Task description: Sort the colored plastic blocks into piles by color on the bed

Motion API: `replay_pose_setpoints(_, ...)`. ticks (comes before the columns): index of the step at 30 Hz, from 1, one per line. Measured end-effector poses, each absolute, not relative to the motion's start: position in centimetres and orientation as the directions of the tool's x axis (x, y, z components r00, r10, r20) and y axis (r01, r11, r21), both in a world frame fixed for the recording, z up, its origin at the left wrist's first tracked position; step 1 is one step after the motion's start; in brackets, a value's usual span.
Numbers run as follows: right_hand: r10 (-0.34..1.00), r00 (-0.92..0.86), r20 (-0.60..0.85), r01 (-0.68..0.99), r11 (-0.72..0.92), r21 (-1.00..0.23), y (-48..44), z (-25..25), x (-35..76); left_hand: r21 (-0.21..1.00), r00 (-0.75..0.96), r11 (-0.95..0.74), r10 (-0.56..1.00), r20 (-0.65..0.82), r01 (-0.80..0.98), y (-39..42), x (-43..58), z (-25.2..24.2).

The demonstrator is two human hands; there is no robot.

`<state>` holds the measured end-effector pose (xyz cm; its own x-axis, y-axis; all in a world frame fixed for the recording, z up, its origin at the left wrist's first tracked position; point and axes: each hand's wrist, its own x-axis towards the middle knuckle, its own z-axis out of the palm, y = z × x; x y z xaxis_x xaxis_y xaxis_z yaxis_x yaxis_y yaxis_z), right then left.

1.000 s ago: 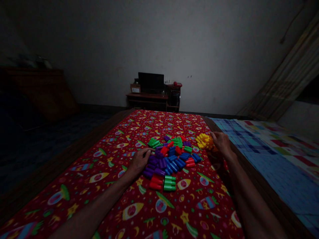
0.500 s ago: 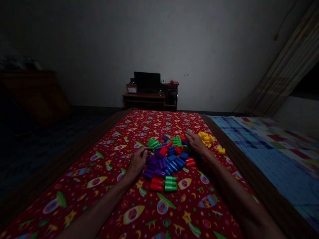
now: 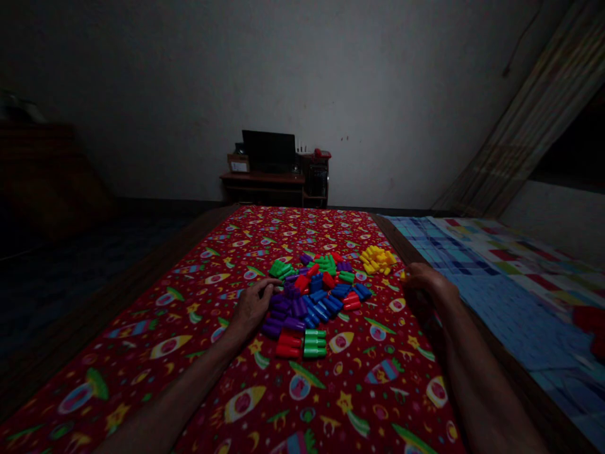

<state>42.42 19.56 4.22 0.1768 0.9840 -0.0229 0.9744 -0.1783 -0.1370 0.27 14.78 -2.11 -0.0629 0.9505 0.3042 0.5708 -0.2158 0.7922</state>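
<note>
My left hand (image 3: 254, 306) lies on the red cloth at the left edge of the block pile, fingers loosely stretched out and holding nothing. Its fingertips are beside the purple blocks (image 3: 280, 304). Out to the right, my right hand (image 3: 432, 285) has its fingers curled around a yellow block (image 3: 403, 275); only a bit of that block shows. Between the hands are blue blocks (image 3: 321, 308), green blocks (image 3: 325, 263) and red blocks (image 3: 351, 301). A red block (image 3: 288, 344) and a green block (image 3: 314, 344) sit side by side nearest me.
A heap of yellow blocks (image 3: 377, 260) lies at the far right of the pile. The red patterned cloth (image 3: 227, 410) covers a surface with a brown border. Beyond stand a desk (image 3: 262, 181) and a monitor (image 3: 269, 150). To the right is a blue checked sheet (image 3: 486, 315).
My right hand has moved right and toward me, from the far side of the pile to the lone yellow block, and closed on it. The left hand has stayed. The view has shifted slightly.
</note>
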Motion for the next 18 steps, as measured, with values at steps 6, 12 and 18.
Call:
replay_pose_setpoints(6, 0.985, 0.173, -0.029, 0.977, -0.175, -0.123, 20.6, 4.5, 42.3, 0.786, -0.051, -0.221, 0.951, 0.305, 0.578, 14.9, 0.2, -2.2)
replay_pose_setpoints(12, 0.980, 0.197, -0.036, 0.981, -0.196, 0.006, 19.0, 5.8, 41.4, 0.789, -0.050, -0.208, 0.956, 0.288, 0.578, 14.9, 0.2, -2.2)
replay_pose_setpoints(18, 0.992, 0.128, -0.021, 0.989, -0.126, 0.073, 19.8, 4.9, 40.5, 0.791, -0.057, -0.205, 0.956, 0.289, 0.577, 14.8, 0.3, -2.2)
